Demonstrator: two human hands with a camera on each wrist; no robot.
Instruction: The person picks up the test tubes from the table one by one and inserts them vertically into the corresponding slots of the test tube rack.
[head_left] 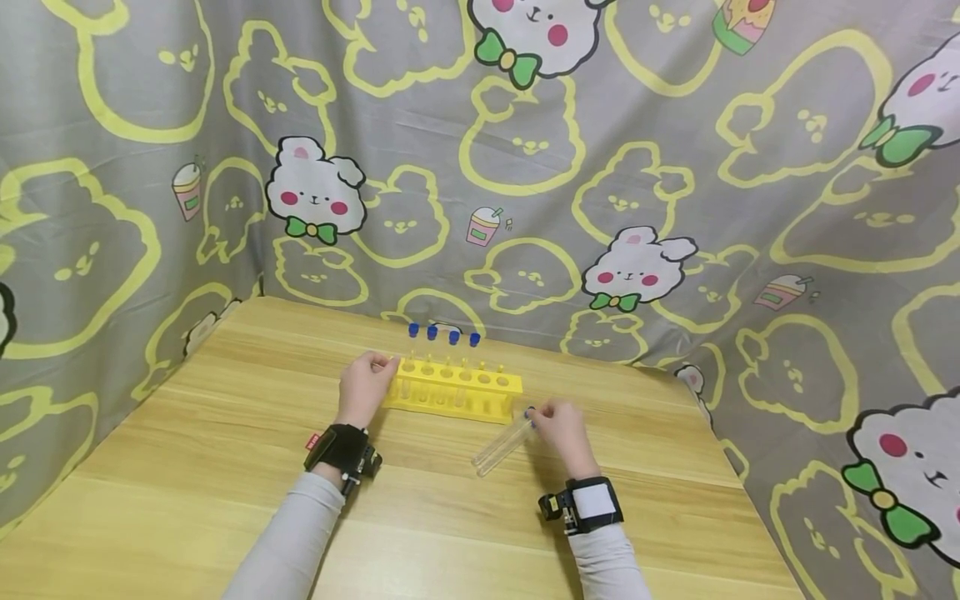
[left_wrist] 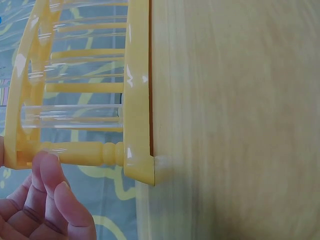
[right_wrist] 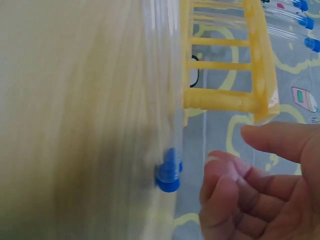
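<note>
A yellow test tube rack (head_left: pixel 453 394) stands on the wooden table (head_left: pixel 225 467); clear tubes with blue caps (head_left: pixel 442 334) stand in its back row. My left hand (head_left: pixel 366 386) holds the rack's left end; in the left wrist view its fingers (left_wrist: pixel 50 192) lie against the end post of the rack (left_wrist: pixel 136 100). A clear test tube (head_left: pixel 501 444) with a blue cap (right_wrist: pixel 168 177) lies on the table in front of the rack's right end. My right hand (head_left: pixel 561 427) is beside the cap with loosely bent fingers (right_wrist: pixel 260 185), holding nothing and just apart from the tube (right_wrist: pixel 162 90).
A grey curtain with yellow outlines and cartoon rabbits (head_left: pixel 525 167) hangs close behind and around the table. The table's right edge (head_left: pixel 738 483) runs near my right hand. Both wrists wear black camera straps (head_left: pixel 345 450).
</note>
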